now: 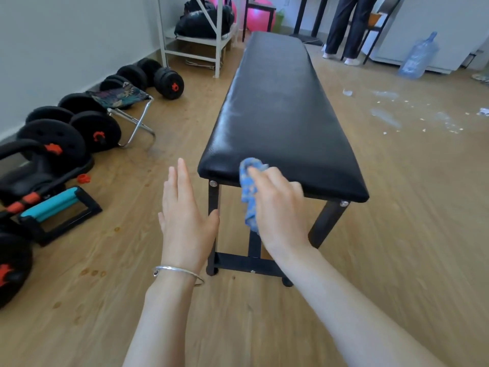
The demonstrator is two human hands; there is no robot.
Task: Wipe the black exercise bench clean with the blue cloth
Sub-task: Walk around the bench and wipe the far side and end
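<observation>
The right hand [275,205] grips the bunched blue cloth [250,190], its upper end on the near edge of the black exercise bench [277,109], the rest hanging beside the palm. The left hand [185,218] hovers flat just left of the bench's near corner, fingers straight and together, holding nothing. Ahead of both hands the pad runs long and bare. Dumbbells [98,131] and a folding stool [124,102] lie well left of the left hand; open wood floor [412,207] spreads right of the right hand.

Left hand [185,221] flat, fingers straight; right hand [277,207] curled, gripping.
</observation>
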